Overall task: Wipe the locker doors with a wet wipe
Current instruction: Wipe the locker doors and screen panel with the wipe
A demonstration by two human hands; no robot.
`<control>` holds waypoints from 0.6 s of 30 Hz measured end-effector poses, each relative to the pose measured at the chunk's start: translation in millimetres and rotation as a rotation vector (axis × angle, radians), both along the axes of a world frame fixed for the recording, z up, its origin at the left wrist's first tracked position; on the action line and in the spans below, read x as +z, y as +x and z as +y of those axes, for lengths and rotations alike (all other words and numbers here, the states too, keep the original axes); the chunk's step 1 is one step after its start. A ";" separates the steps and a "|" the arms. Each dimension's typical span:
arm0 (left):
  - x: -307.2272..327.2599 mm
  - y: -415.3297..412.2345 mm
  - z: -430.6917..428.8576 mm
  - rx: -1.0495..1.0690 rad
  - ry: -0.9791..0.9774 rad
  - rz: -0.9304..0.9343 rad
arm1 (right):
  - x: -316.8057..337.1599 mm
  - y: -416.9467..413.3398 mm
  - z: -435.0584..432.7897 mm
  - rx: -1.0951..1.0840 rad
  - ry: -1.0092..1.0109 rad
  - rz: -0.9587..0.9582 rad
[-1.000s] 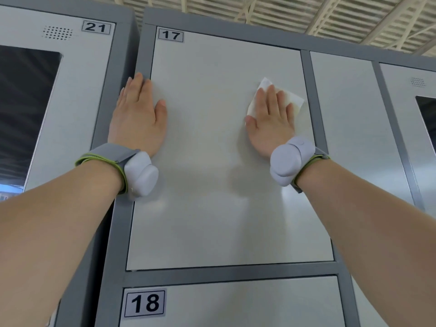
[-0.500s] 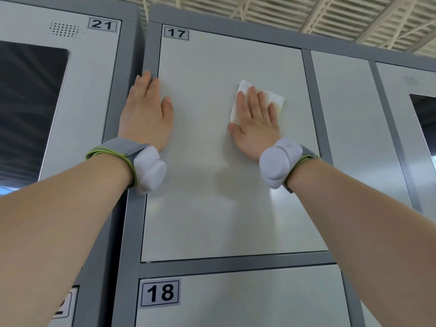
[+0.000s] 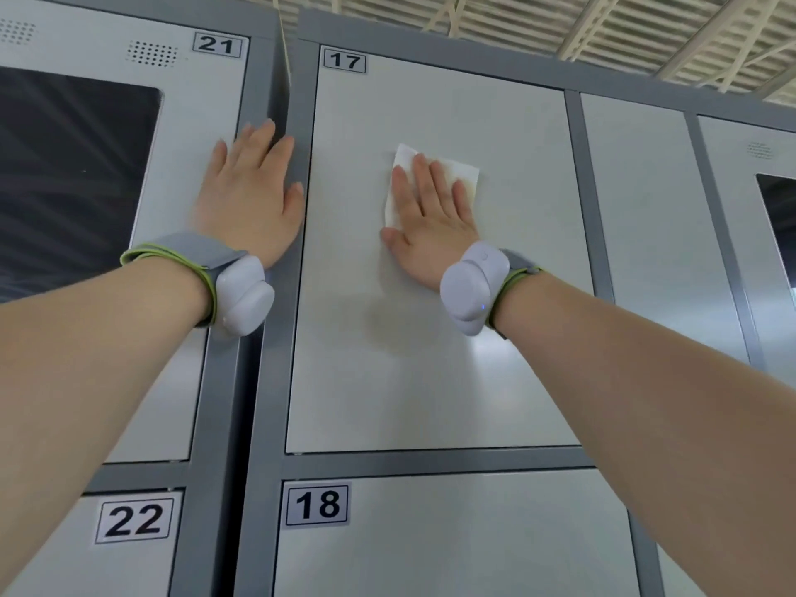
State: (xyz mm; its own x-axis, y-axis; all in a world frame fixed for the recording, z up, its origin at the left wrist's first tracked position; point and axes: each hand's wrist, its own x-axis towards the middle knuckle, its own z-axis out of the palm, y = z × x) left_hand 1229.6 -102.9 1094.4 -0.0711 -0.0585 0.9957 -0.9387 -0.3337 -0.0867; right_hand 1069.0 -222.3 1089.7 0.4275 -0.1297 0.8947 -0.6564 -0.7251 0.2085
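A white wet wipe [image 3: 435,176] is pressed flat by the straight fingers of the right hand [image 3: 430,221] in the upper middle of locker door 17 [image 3: 430,338]. The left hand [image 3: 250,196] is laid flat, holding nothing, across the door's left frame edge. Wiping is judged underway; strokes toward the unwiped lower edge are called for next.

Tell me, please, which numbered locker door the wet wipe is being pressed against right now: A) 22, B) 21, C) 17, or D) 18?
C: the right hand presses the wet wipe flat with straight fingers against the door marked 17.
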 end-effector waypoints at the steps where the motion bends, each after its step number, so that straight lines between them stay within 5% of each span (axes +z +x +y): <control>1: -2.3 4.3 0.5 0.019 0.010 0.019 | -6.5 1.6 1.1 0.000 -0.030 0.029; 12: -9.0 12.5 -6.1 0.006 0.006 0.024 | 15.9 13.5 9.8 0.011 -0.012 -0.023; 18: -7.3 12.3 -3.1 -0.010 0.035 0.043 | -11.6 16.5 11.4 0.026 -0.133 0.100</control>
State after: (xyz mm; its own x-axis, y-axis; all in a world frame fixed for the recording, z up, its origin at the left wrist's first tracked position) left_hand 1241.9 -106.0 1087.1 -0.0294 -0.0932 0.9952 -0.9449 -0.3221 -0.0581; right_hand 1085.5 -210.9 1078.1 0.5171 -0.0007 0.8559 -0.6087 -0.7034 0.3671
